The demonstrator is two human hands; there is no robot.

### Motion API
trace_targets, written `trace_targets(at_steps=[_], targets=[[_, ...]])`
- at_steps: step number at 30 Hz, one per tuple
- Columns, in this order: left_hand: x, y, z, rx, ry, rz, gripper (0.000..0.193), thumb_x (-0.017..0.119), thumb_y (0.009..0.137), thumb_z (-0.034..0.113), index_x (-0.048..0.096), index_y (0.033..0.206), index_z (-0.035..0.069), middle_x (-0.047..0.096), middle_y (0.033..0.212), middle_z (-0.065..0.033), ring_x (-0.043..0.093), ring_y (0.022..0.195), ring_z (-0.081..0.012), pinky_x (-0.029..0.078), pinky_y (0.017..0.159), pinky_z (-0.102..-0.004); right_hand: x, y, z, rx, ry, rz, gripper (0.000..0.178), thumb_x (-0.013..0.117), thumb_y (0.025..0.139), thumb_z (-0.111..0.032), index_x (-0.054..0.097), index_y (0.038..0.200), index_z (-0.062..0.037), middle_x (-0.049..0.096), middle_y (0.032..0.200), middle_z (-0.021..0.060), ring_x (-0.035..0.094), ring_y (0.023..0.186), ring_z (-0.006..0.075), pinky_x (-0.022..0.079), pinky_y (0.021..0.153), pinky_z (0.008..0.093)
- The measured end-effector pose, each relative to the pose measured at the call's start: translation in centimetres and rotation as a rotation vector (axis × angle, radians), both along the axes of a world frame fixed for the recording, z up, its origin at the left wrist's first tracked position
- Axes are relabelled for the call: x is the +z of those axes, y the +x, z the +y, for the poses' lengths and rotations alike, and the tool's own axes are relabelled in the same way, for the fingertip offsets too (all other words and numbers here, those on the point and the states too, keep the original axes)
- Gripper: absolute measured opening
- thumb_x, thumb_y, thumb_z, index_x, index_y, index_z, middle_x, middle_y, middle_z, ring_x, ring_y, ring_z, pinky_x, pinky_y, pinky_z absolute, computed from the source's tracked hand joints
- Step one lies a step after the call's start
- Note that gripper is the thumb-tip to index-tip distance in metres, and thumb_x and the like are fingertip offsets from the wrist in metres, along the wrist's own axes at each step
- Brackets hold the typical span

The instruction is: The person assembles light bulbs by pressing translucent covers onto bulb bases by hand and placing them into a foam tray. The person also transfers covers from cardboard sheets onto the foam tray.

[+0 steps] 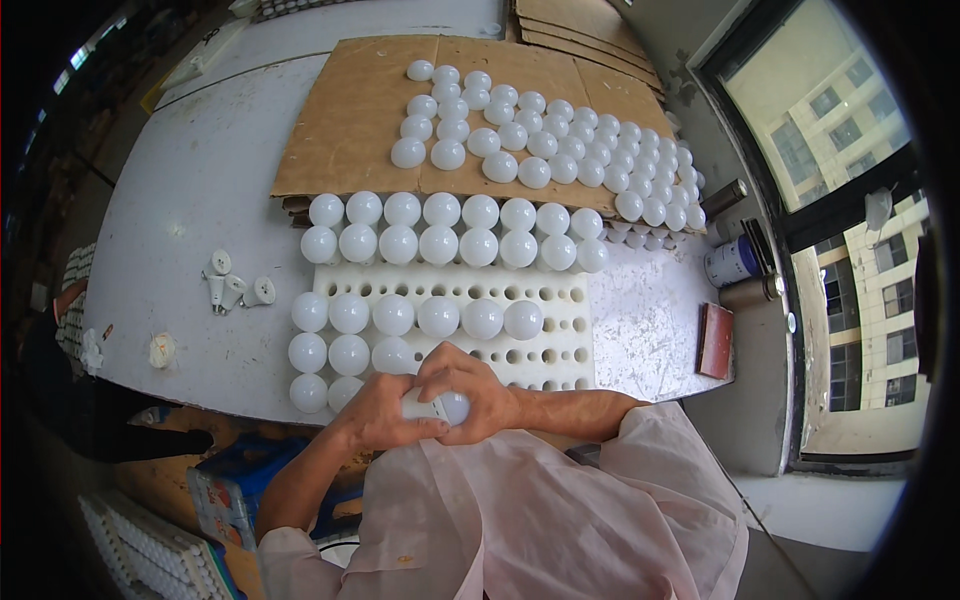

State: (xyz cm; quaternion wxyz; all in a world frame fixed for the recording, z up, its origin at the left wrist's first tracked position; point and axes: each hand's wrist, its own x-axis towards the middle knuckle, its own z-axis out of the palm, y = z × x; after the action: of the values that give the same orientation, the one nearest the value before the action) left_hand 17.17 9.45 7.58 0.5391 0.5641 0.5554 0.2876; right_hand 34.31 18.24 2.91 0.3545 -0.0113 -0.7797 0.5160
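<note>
Pink shirt (pixel 560 510) closest. Left to right: loose white lamp pieces (pixel 233 290) on table (pixel 150 230), well apart; left grip (pixel 383 412) closed on body end of bulb (pixel 430 407); bulb between both grips, long axis roughly left-right, dome toward right; right grip (pixel 472 388) wrapped round dome side. Foam tray (pixel 560 340) just beyond, far side, holes showing at right; right grip nearer those.

At right you have a dark red booklet (pixel 715 340) on the pale table (pixel 180 270), a blue-and-white container (pixel 730 262) near it and a dark-framed window (pixel 850 198) facing a pale building (pixel 868 285); at left, a crumpled white wad (pixel 163 351).
</note>
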Motion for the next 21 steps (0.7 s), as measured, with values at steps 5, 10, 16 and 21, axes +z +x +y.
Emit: trace_targets(at_steps=[5, 10, 16, 21], targets=[[0.3, 0.8, 1.2, -0.052, 0.004, 0.006, 0.049, 0.077, 0.068, 0.030, 0.063, 0.098, -0.007, 0.067, 0.090, -0.0166, 0.066, 0.087, -0.0238, 0.050, 0.077, -0.0340, 0.4, 0.9, 0.6, -0.037, 0.044, 0.051, 0.038, 0.074, 0.055, -0.002, 0.059, 0.090, -0.0061, 0.055, 0.098, 0.0103, 0.052, 0.086, 0.0240, 0.045, 0.074, 0.0348], [-2.7, 0.9, 1.8, -0.020, 0.268, -0.006, 0.045, 0.076, 0.071, 0.031, 0.063, 0.095, -0.005, 0.067, 0.087, -0.0157, 0.067, 0.076, -0.0222, 0.052, 0.065, -0.0303, -0.1, 1.1, 2.1, -0.032, 0.059, -0.033, 0.067, 0.077, 0.057, -0.003, 0.050, 0.118, -0.0066, 0.047, 0.117, 0.0150, 0.050, 0.100, 0.0286, 0.045, 0.085, 0.0395], [-7.9, 1.5, 1.8, 0.114, -0.479, -1.335, 0.056, 0.045, 0.095, 0.047, 0.044, 0.126, 0.000, 0.065, 0.090, -0.0194, 0.063, 0.050, -0.0225, 0.049, 0.037, -0.0253, 0.2, 2.0, 3.2, 0.067, -0.251, -0.239, 0.105, 0.080, 0.063, -0.006, 0.017, 0.146, -0.0095, 0.031, 0.139, 0.0177, 0.045, 0.119, 0.0287, 0.041, 0.098, 0.0419], [-10.0, 2.6, 2.3, -0.005, -0.570, -1.687, 0.081, 0.034, 0.091, 0.066, 0.032, 0.137, 0.000, 0.063, 0.093, -0.0268, 0.068, 0.064, -0.0376, 0.052, 0.037, -0.0318, -0.6, 2.8, 1.6, -0.066, -0.647, -0.287, 0.087, 0.072, 0.075, -0.002, 0.021, 0.145, -0.0101, 0.056, 0.108, 0.0118, 0.056, 0.105, 0.0240, 0.045, 0.094, 0.0358]])
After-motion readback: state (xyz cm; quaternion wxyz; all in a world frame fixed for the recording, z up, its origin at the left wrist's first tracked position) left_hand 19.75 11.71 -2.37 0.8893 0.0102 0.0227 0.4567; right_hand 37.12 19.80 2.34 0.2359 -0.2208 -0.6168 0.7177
